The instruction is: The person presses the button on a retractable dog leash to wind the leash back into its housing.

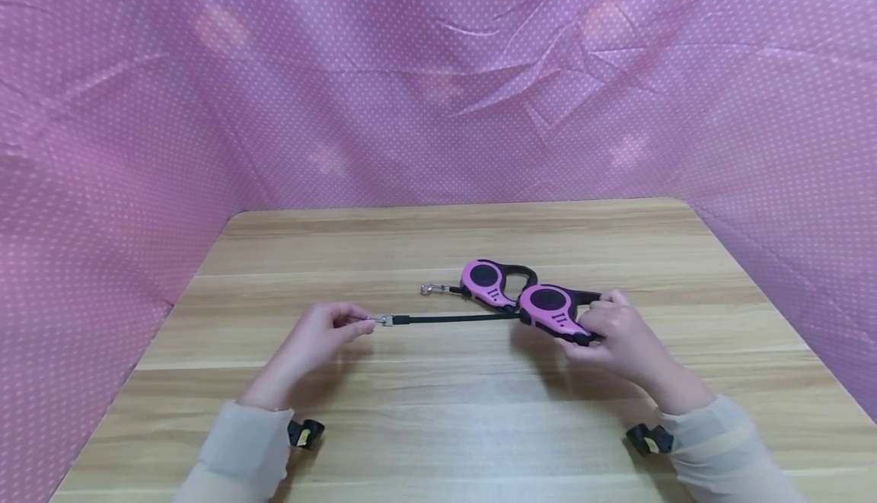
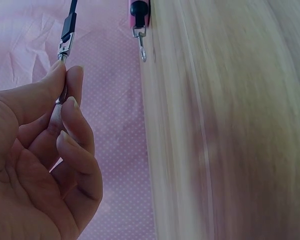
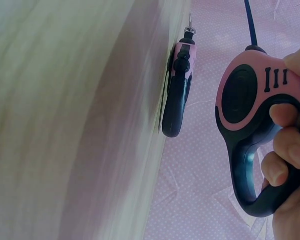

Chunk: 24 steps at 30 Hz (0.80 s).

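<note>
My right hand [image 1: 620, 335] grips the black handle of a pink and black retractable dog leash [image 1: 548, 309], its fingers curled through the loop in the right wrist view. From that leash's case a black cord [image 1: 459, 319] runs taut to the left. The metal clip [image 2: 64, 50] at the cord's end is pinched between thumb and fingers of my left hand [image 1: 325, 332]. Behind the held leash, a second pink and black leash [image 1: 483, 278] lies on the table, its silver clip [image 1: 435, 289] pointing left. The held leash overlaps its lower right part in the head view.
The wood-grain table [image 1: 438, 427] spans the space below both hands. Pink dotted cloth [image 1: 384, 92] hangs behind it and along both sides. A small black camera mount sits at each wrist, one left [image 1: 306, 434] and one right [image 1: 649, 439].
</note>
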Available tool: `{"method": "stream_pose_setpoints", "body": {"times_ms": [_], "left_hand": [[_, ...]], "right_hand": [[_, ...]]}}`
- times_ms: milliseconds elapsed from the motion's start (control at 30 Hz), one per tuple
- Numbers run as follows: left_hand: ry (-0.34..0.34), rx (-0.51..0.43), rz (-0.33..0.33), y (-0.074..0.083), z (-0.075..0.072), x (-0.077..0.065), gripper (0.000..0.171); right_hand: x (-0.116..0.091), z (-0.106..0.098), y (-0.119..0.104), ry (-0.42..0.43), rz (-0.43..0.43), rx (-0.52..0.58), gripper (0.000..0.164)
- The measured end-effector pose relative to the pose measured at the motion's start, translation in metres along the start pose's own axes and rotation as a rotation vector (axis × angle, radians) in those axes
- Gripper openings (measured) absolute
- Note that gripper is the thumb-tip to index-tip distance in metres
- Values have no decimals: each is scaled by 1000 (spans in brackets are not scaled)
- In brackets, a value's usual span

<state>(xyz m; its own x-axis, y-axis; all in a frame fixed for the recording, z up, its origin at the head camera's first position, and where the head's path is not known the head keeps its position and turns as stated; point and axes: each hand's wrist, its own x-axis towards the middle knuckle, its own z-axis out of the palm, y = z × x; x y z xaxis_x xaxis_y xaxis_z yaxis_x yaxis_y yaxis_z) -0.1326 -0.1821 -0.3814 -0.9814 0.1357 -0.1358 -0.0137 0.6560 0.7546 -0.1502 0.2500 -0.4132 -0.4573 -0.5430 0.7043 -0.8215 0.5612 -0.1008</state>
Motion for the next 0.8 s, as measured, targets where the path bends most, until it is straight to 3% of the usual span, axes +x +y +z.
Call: {"method": "stream_pose_setpoints", "body": {"times_ms": [233, 800], "left_hand": [[4, 11, 22, 4, 1, 0, 23], [-17, -24, 4, 11, 10, 4, 20]], "right_hand": [[1, 0, -1, 2, 2, 11, 43], [4, 6, -4, 16, -20, 7, 36]]}}
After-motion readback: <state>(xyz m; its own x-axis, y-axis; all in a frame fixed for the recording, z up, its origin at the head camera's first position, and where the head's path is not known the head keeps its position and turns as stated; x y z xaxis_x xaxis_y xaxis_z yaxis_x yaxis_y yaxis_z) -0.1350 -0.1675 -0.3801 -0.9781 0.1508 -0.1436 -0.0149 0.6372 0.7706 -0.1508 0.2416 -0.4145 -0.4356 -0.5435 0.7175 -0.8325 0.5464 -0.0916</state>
